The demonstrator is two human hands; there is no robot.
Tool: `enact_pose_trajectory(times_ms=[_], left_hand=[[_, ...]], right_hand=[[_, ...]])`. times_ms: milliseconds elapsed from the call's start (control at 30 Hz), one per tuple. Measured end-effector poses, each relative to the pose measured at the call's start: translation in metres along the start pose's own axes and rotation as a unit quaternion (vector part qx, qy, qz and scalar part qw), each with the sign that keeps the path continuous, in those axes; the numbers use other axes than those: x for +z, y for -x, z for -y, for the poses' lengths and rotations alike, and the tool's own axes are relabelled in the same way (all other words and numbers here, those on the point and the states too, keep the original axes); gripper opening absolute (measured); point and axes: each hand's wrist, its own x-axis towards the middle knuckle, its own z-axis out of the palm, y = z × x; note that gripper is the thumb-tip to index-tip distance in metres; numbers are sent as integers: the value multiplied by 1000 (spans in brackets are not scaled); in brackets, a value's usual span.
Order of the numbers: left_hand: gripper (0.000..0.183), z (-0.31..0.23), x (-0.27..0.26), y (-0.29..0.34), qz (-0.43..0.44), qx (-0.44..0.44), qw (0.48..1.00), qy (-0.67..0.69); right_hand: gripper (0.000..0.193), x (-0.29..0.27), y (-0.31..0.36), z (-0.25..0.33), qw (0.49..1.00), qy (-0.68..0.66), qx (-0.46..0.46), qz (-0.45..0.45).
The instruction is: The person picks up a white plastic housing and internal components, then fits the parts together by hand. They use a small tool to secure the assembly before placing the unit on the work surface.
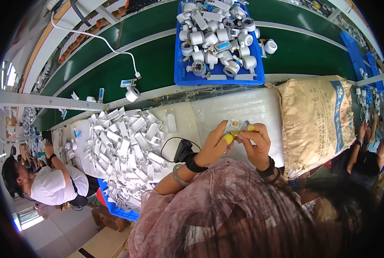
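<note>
Over the table's front edge, my two hands meet at a small white plastic part [232, 125]. My left hand [217, 144] pinches it between thumb and fingers. My right hand [257, 145] closes on the same part from the other side. Yellow finger covers sit on some fingertips of both hands. The fingers hide much of the part, so its full shape does not show. To the left of my hands lies a big heap of white plastic housings [127, 137], with a single housing [171, 121] apart from it.
A blue bin [177, 71] full of white round-bodied units stands on the green conveyor [153, 64]. A brown paper sack [314, 116] lies at right. Below the heap is another blue bin [129, 214]. A white cable [101, 38] hangs at upper left. Co-workers are at both sides.
</note>
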Motion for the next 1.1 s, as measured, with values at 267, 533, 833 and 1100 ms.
enact_pose_trajectory(times_ms=[267, 533, 833, 1100], left_hand=[[34, -10, 6, 3, 10, -9, 999, -32], [33, -8, 7, 6, 29, 15, 998, -57], [33, 0, 4, 9, 21, 25, 997, -76], [28, -9, 9, 6, 18, 76, 993, -92]], right_hand=[[29, 4, 5, -4, 1000, -11, 0, -17], [30, 6, 7, -6, 999, -9, -3, -32], [26, 8, 7, -5, 999, -39, 11, -36], [23, 4, 7, -7, 999, -38, -3, 11]])
